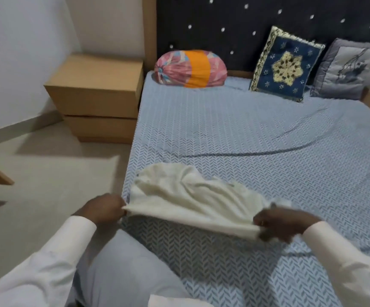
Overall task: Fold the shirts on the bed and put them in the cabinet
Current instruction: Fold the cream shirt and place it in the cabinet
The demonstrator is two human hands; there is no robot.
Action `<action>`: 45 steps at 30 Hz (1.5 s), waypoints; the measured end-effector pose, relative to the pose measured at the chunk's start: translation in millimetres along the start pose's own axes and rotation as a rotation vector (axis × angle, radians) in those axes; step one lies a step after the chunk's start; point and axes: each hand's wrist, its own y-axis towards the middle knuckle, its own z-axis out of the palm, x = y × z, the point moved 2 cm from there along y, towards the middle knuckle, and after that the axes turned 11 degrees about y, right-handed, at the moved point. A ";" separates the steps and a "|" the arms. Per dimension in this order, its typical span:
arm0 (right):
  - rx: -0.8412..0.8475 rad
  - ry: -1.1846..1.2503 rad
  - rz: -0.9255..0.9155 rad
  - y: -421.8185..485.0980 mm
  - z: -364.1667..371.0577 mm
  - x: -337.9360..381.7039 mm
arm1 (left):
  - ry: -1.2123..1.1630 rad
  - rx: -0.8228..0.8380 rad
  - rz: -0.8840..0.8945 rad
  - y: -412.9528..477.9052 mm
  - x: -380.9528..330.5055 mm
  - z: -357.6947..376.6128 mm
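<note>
Both hands grip the near edge of a cream shirt, one at each end.

Head view. Left hand: fingers curled, pinching the shirt's left corner just past the left side of the bed. Right hand: thumb on top and fingers curled beneath, pinching the right corner above the sheet. The held edge is drawn fairly taut between the two hands and raised off the sheet, with a shadow under it. The far part of the shirt lies rumpled on the bed, near the left side at the foot end. Both arms are in white sleeves.

The sheet is pale blue with a herringbone print, and a long crease runs across its middle. At the head end, left to right:
- a pink bolster with an orange band, lying on the sheet
- a navy cushion with a gold star motif, leaning on the headboard
- a grey cushion just beside it, also leaning

The headboard is dark and studded with pale buttons. A tan nightstand with two drawers stands just beside the bed's left side, against a white wall. The floor is pale grey.
</note>
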 end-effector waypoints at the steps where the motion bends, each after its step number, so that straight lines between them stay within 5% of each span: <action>1: 0.069 -0.079 0.044 5.9 6.2 2.9 | 0.044 0.045 -0.015 2.7 -1.7 -6.9; 5: 0.057 -0.212 0.254 33.4 -43.0 9.5 | -0.167 0.130 -0.046 15.5 -13.7 -71.9; 8: -0.454 0.110 0.208 27.9 -162.1 17.9 | -1.129 -0.169 -0.078 53.4 -16.2 -154.3; 11: -1.131 0.747 -0.186 -27.4 -274.4 44.8 | -1.737 -0.554 0.154 50.4 -25.5 -278.4; 14: -1.333 1.325 -0.679 -87.5 -325.9 75.4 | -1.908 -0.854 0.393 17.1 -25.5 -377.8; 16: -1.516 1.196 -0.677 -112.7 -338.5 84.7 | -1.803 -0.991 0.374 8.5 -10.1 -405.7; 18: -1.661 0.814 -0.480 -117.7 -338.7 77.9 | -1.606 -1.082 0.260 9.6 7.0 -405.3; 23: -1.733 0.402 -0.180 -75.9 -296.2 54.9 | -0.786 -1.185 -0.066 31.4 5.0 -336.4; 27: -1.633 0.302 -0.115 -20.7 -236.9 23.4 | -0.390 -1.011 -0.126 66.7 1.3 -251.3; 30: -1.436 0.103 -0.024 19.2 -184.1 -1.3 | -0.095 -0.732 -0.076 80.8 -5.5 -172.0; 36: -0.943 0.167 0.026 80.8 -63.6 -34.2 | 0.093 -0.325 0.107 71.1 -34.8 -27.2; 42: -0.942 0.125 0.013 91.2 -9.5 -37.5 | 0.236 -0.270 0.035 61.6 -49.5 18.5; 45: -1.096 0.301 -0.026 84.0 -3.8 -51.1 | 0.249 -0.301 -0.012 59.2 -49.4 21.1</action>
